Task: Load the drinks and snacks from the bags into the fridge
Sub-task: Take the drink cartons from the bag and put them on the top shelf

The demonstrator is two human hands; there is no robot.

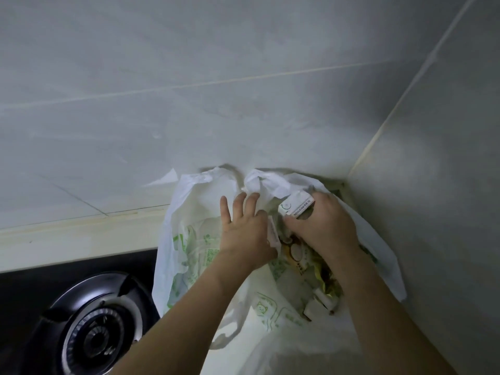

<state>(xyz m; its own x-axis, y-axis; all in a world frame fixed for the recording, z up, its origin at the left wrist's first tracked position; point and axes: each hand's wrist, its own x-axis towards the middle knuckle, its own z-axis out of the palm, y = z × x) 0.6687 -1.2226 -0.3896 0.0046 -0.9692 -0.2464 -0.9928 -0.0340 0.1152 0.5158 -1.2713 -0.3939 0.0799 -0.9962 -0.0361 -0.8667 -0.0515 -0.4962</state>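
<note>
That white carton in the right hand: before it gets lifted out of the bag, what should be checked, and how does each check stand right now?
1. Grip on the carton: ok; the right hand has fingers and thumb curled round it.
2. Carton free of the bag: cannot tell; its lower part is hidden by the hand and the crumpled plastic.
3. Bag mouth held open: ok; the left hand presses the plastic aside with fingers spread.
4. Other snacks left undisturbed: cannot tell; the gold packets lie loose below the right wrist.
5. Stove burner off: ok; no flame shows.
6. Fridge ready: cannot tell; it is out of view.
</note>
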